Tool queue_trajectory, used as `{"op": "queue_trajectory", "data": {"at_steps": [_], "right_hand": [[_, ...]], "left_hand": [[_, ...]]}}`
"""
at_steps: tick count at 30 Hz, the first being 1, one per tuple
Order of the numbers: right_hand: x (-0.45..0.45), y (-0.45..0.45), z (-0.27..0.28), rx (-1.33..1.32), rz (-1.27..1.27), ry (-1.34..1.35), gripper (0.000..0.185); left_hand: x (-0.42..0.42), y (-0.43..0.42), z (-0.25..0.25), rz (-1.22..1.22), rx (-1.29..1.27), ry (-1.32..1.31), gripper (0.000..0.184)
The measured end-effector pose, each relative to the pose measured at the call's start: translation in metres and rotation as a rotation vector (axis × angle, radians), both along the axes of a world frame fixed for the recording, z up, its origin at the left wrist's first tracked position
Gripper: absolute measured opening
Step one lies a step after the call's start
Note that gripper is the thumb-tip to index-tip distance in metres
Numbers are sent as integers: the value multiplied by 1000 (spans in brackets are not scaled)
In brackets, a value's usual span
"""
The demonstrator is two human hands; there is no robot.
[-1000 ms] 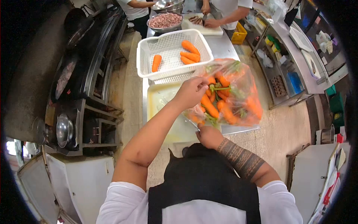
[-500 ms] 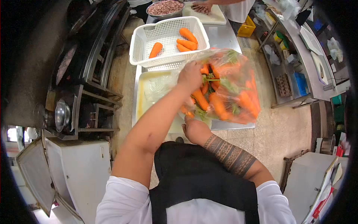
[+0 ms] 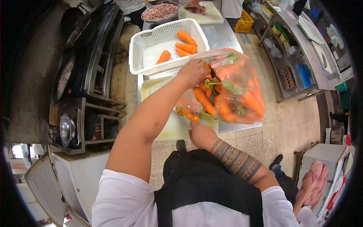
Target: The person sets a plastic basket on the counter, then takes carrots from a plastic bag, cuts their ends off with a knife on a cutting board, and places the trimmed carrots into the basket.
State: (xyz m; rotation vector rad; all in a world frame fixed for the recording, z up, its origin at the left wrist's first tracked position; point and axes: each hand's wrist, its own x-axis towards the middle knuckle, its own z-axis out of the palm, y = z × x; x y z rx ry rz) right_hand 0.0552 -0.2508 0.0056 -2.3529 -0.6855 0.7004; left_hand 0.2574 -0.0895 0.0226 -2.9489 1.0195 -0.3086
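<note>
A clear plastic bag [image 3: 247, 77] full of carrots [image 3: 204, 100] with green stems lies on the metal table. My left hand [image 3: 193, 72] is closed on the upper edge of the bag's mouth. At the lower edge, my right hand [image 3: 203, 135] has its fingers wrapped round the plastic; its fingertips are partly hidden. Between my hands the mouth gapes to the left, and several small carrot ends [image 3: 188, 114] show there. Under the bag's left side is a pale cutting board [image 3: 166, 130]. Beyond my left hand stands a white perforated basket [image 3: 137, 56] with several loose carrots [image 3: 186, 48] in it.
A metal bowl of chopped meat [image 3: 160, 12] and another white board [image 3: 211, 13], where a co-worker's hand [image 3: 194, 5] touches dark meat, are at the far end. Stoves line the left. A steel shelf unit [image 3: 302, 49] stands right. At lower right, another person carries pink meat [image 3: 315, 179].
The bag's mouth has spread wider at the lower left, showing more carrot ends. My left hand keeps its hold at the top edge. A person with meat has come into view at lower right.
</note>
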Motion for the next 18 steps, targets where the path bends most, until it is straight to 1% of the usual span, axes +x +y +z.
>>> {"op": "queue_trajectory", "data": {"at_steps": [2, 4, 6, 7, 9, 11, 14, 17, 18], "right_hand": [[-3, 6, 3, -38, -9, 23, 31], [-4, 5, -2, -58, -16, -11, 31], [-6, 1, -13, 4, -23, -50, 32], [-7, 2, -15, 34, -25, -68, 32], [-8, 8, -4, -13, -52, 35, 33], [-11, 16, 7, -29, -82, 100, 34], [-22, 30, 6, 0, -129, 106, 35], [-31, 46, -14, 13, -190, 29, 33], [-32, 51, -12, 16, -193, 6, 32]], "left_hand": [[-24, 6, 17, 7, -303, 94, 53], [-51, 8, 41, 89, -641, 306, 50], [-92, 10, 55, 204, -947, 470, 50], [-110, 16, 56, 227, -1212, 594, 48], [-146, 34, 57, 265, -1745, 845, 44], [-183, 58, 61, 214, -2059, 775, 41], [-226, 110, 47, 614, -1830, 567, 44], [-249, 159, 5, 902, -1133, 577, 42], [-256, 168, -7, 895, -940, 557, 45]]}}
